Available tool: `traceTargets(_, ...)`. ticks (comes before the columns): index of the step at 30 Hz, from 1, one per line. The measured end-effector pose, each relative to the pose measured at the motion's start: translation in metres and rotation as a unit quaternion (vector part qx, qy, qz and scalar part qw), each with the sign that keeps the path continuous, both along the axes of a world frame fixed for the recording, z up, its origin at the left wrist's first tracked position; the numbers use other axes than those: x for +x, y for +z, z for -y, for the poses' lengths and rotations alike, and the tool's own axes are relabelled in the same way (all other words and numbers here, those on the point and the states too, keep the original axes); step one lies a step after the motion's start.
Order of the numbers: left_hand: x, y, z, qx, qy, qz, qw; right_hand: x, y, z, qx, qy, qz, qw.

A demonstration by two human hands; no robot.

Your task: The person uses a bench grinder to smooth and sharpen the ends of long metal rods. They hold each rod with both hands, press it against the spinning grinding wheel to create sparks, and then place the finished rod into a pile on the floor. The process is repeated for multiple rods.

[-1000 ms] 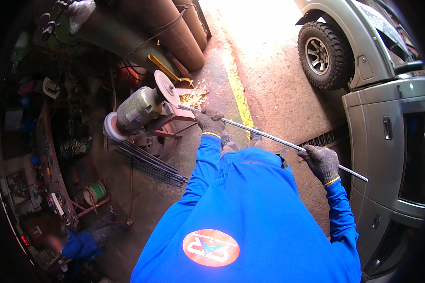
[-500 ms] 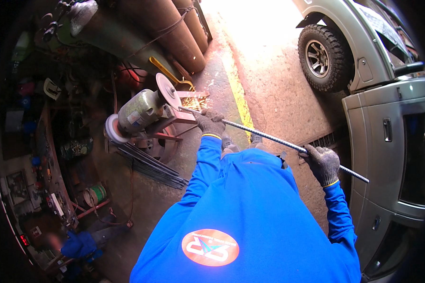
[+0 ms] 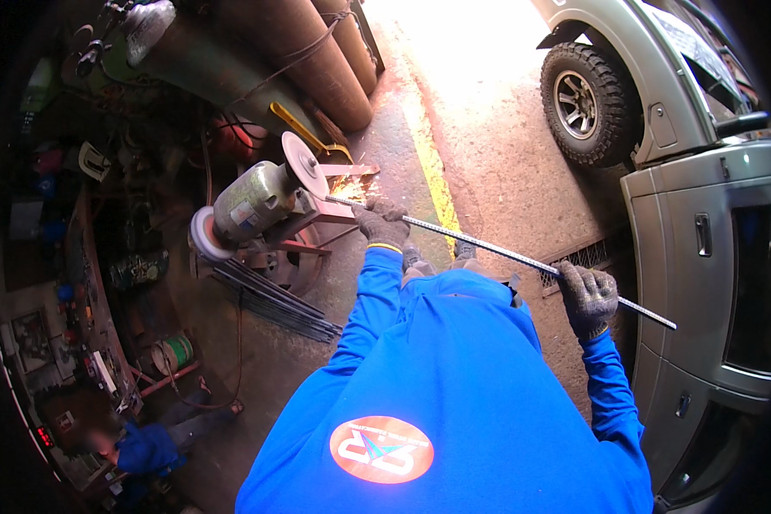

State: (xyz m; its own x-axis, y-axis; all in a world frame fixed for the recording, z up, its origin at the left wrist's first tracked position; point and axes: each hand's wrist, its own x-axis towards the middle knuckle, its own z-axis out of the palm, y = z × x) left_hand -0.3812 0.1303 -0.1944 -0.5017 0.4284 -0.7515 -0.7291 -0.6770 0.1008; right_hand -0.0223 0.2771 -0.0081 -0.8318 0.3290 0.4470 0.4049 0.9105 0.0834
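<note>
A long ribbed steel rebar [image 3: 480, 244] slants across in front of me, and both my hands grip it. My gloved left hand [image 3: 383, 224] is wrapped round it near its left end, close to the bench grinder [image 3: 253, 204]. That tip meets the lower edge of the grinder's large thin wheel [image 3: 303, 164], where orange sparks [image 3: 349, 187] fly. Further along, my gloved right hand [image 3: 588, 301] is closed on the rebar, whose free end sticks out to the right. The grinder rests on a reddish metal stand [image 3: 295, 224].
Several dark bars [image 3: 274, 300] lie in a bundle below the grinder. Large brown gas cylinders [image 3: 317, 64] and a yellow tool handle [image 3: 295, 120] are beyond it. A silver vehicle [image 3: 702, 231] stands on the right. A person in blue [image 3: 150, 445] is at lower left.
The rebar's free end has shifted slightly right, and my right hand has turned a little with it. Sparks at the wheel look brighter. The person at lower left has moved slightly.
</note>
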Motion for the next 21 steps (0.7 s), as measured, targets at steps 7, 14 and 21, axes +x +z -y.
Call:
traceTargets(7,0.014,-0.006,-0.007,-0.047,-0.038,-0.011,0.998,-0.008,0.014,-0.031,-0.548,-0.161,0.374,0.731)
traceTargets(14,0.009,-0.004,-0.005,-0.041,-0.018,-0.014,0.999,-0.008,0.002,-0.026,-0.602,-0.11,0.269,0.744)
traceTargets(21,-0.001,-0.01,0.003,0.025,-0.016,-0.05,0.998,-0.014,0.006,-0.017,-0.459,-0.111,0.259,0.843)
